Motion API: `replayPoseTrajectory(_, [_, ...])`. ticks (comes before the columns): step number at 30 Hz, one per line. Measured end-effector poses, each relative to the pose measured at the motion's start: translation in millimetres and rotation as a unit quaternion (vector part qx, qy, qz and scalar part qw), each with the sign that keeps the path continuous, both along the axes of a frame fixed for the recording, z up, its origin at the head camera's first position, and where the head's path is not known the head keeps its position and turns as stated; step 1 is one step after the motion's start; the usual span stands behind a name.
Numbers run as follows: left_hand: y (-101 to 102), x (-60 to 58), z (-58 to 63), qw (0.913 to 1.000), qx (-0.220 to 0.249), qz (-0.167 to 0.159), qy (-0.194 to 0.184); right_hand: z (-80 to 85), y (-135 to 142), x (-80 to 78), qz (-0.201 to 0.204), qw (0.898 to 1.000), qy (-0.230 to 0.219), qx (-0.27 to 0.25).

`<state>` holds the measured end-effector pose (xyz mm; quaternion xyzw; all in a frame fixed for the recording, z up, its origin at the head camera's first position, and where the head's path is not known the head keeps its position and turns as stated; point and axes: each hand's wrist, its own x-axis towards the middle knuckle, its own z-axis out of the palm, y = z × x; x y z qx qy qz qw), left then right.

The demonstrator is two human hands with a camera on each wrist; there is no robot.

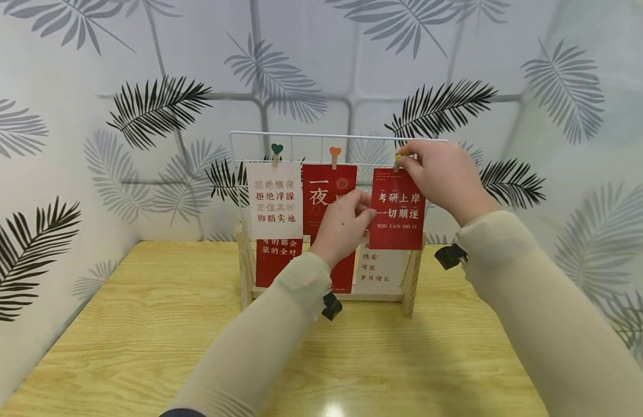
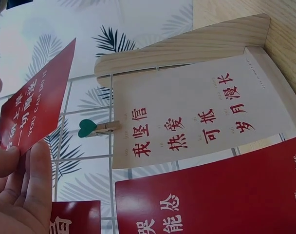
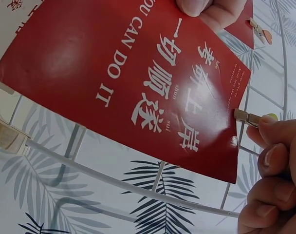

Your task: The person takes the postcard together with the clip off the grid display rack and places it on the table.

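The head view looks forward and down; 2 nearer wrist views share the held red card (image 1: 397,209).

An indoor corner, home or office cannot be told: pale wall covering with black and grey leaf prints (image 1: 300,75) rises behind a yellowish wood-grain bench (image 1: 144,324), which carries a white wire-grid display rack with wooden supports (image 1: 305,135).
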<state>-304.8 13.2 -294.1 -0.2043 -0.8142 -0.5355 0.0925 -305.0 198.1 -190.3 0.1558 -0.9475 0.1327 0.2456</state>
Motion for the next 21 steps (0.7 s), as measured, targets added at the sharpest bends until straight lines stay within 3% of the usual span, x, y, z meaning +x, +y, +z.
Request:
replayPoseTrajectory(11, [-1.9,-0.2,-0.5,1.0000,-0.001,0.003,-0.003,-2.8,1.3,0.9,0.015,1.000,0.015,0.006])
replayPoseTrajectory(21, [-4.4,-2.2,0.2,0.9999,-0.005,0.005,0.008,-9.3,-0.2,-0.7,0.025,0.998,0.063,-0.005])
